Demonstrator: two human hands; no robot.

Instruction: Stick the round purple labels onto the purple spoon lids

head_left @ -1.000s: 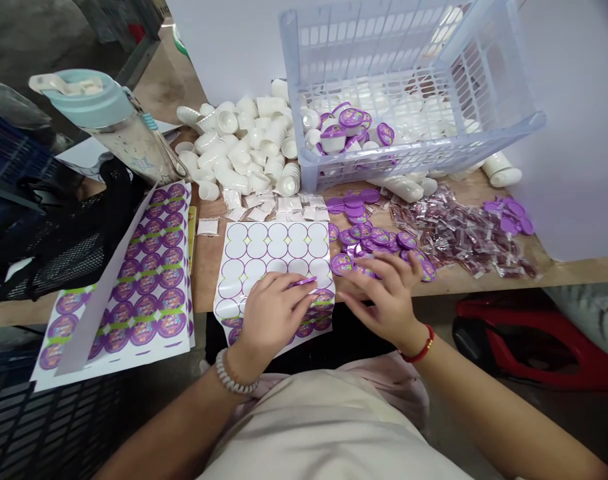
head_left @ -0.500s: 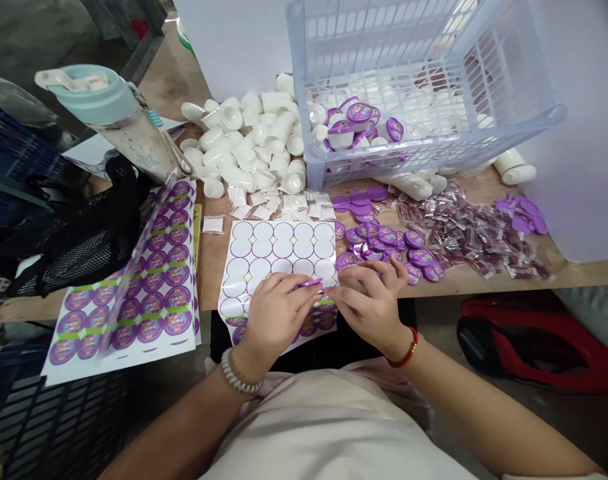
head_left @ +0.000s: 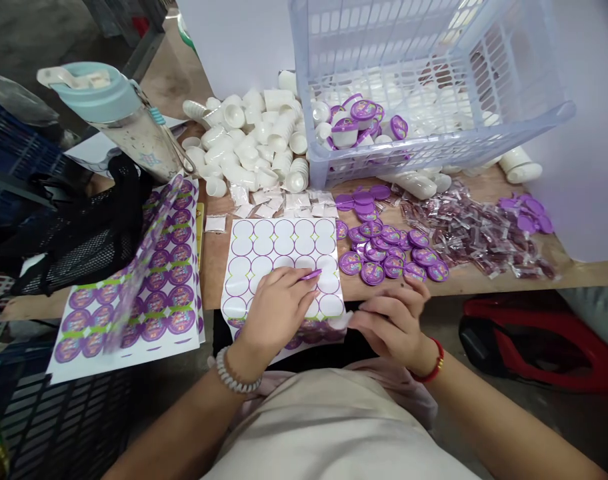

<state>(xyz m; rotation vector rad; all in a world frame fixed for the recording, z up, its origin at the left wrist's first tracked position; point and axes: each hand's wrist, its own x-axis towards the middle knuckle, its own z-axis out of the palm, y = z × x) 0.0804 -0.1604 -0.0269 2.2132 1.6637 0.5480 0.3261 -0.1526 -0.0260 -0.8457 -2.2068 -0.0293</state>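
Observation:
My left hand [head_left: 277, 313] rests on a white sticker sheet [head_left: 279, 257] at the table's front edge, its fingers pinched on a purple round sticker [head_left: 311, 274]. Most circles on that sheet are bare; a few purple stickers show at its bottom edge. My right hand [head_left: 391, 320] is curled at the sheet's lower right corner, fingers pinching the sheet's edge. Just above it lies a group of purple stickered lids [head_left: 389, 253].
A tilted plastic basket [head_left: 434, 143] holds white cups and lidded purple ones. White cups [head_left: 244, 143] pile behind the sheet, with small white sachets [head_left: 284, 203]. Red-brown sachets [head_left: 474, 230] lie right. Full sticker sheets [head_left: 154, 280] and a bottle [head_left: 119, 123] sit left. A red stool [head_left: 539, 347] stands below.
My right hand drew back from the lids toward me and now grips the sheet's corner. The sheet has shifted up the table, showing more bare circles. My left hand keeps the sticker.

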